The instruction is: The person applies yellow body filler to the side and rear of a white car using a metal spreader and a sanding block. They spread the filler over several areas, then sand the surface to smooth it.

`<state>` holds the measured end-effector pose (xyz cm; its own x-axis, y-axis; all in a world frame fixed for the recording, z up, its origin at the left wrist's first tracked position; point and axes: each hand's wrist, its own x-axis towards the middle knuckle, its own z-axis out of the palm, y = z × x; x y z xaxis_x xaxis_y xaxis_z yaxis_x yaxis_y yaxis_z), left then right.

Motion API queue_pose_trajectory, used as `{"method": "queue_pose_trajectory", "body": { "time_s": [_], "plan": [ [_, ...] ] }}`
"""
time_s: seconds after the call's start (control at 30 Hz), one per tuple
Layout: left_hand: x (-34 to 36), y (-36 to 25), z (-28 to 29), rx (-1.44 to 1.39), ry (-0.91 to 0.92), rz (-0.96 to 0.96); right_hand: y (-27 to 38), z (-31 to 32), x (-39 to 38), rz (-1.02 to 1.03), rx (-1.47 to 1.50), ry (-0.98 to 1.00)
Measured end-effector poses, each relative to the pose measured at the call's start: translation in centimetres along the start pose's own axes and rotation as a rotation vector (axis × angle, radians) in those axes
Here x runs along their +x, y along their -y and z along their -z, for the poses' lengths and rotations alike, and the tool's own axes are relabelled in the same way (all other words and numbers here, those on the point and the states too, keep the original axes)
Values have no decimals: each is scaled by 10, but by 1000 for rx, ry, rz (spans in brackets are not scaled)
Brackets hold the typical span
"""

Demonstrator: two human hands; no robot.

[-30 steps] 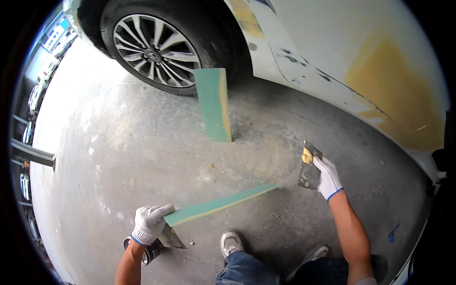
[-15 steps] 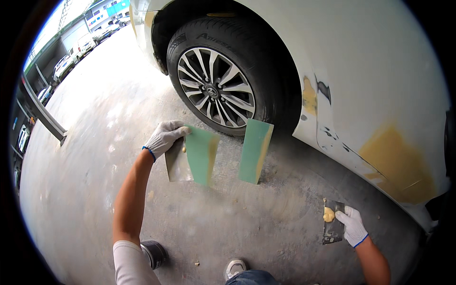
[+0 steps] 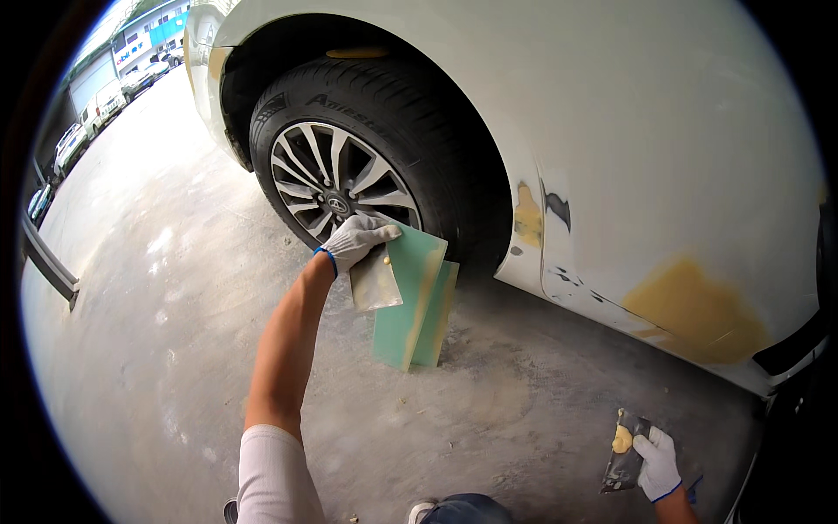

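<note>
My gloved left hand (image 3: pixel 356 240) grips a pale green board (image 3: pixel 405 288) and a square metal spreader (image 3: pixel 374 281) with a small yellow dab, just in front of the wheel (image 3: pixel 336 175). Behind the held board a second green board (image 3: pixel 441 323) stands upright by the tyre, partly hidden. Low on the right, my gloved right hand (image 3: pixel 659 461) holds a dark spreader (image 3: pixel 618 472) carrying a lump of yellow putty (image 3: pixel 622 439). Beside the wheel is a white car body (image 3: pixel 663 131) with yellow filler patches (image 3: pixel 698 310) and dark scraped spots (image 3: pixel 556 205).
The concrete floor (image 3: pixel 157 349) stretches out under the car. A grey metal post (image 3: pixel 57 271) stands at the left, with parked cars (image 3: pixel 105 102) and a building beyond. My shoe (image 3: pixel 421 511) and a partly hidden can (image 3: pixel 230 513) show at the lower edge.
My left hand has risen toward the wheel, carrying the board and spreader, and the board now overlaps the standing one. The view has shifted; my right hand sits lower in it.
</note>
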<state>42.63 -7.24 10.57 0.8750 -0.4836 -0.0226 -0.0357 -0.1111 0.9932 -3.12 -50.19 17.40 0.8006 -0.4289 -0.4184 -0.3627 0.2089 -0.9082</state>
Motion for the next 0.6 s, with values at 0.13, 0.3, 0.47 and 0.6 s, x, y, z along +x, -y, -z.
{"method": "queue_pose_trajectory", "body": {
  "time_s": [0.13, 0.3, 0.47, 0.6],
  "plan": [
    [7, 16, -20, -1, -88, 88, 4, 7, -2, -2, 27, 17],
    [14, 33, -31, 121, -184, 147, 15, 3, -10, 33, 59, 25],
    [-15, 36, -50, -140, -474, -23, 14, 18, -16, 124, 76, 59],
    [-74, 60, -68, -526, -807, 75, 19, 27, -20, 214, 172, 14]
  ]
}}
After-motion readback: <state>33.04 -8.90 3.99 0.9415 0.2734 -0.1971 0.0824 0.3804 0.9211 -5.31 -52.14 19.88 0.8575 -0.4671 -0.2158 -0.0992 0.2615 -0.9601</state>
